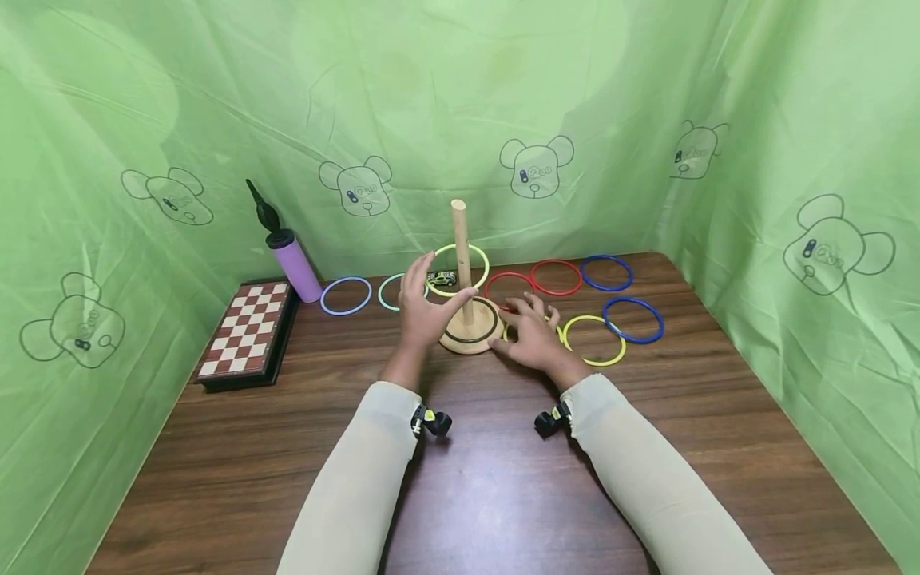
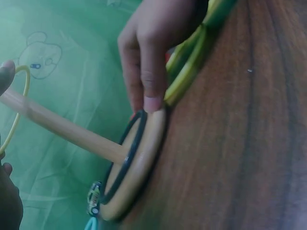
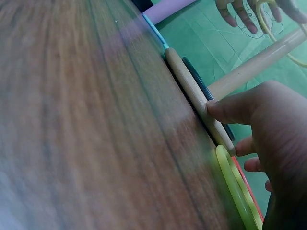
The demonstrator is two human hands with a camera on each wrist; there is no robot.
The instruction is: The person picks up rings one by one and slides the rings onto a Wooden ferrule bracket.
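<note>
Ring toss: keep your right hand (image 1: 530, 329) flat, steadying the base (image 1: 470, 334); left hand (image 1: 424, 299) pinching yellow ring (image 1: 458, 270), centre over peg (image 1: 462, 259).

Cream long sleeves (image 1: 374, 463), black wrist cameras (image 1: 431, 421)

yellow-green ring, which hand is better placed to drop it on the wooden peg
Left. The left hand already pinches the yellow-green plastic ring, raised around the upright wooden peg. The right hand rests against the round wooden base.
</note>
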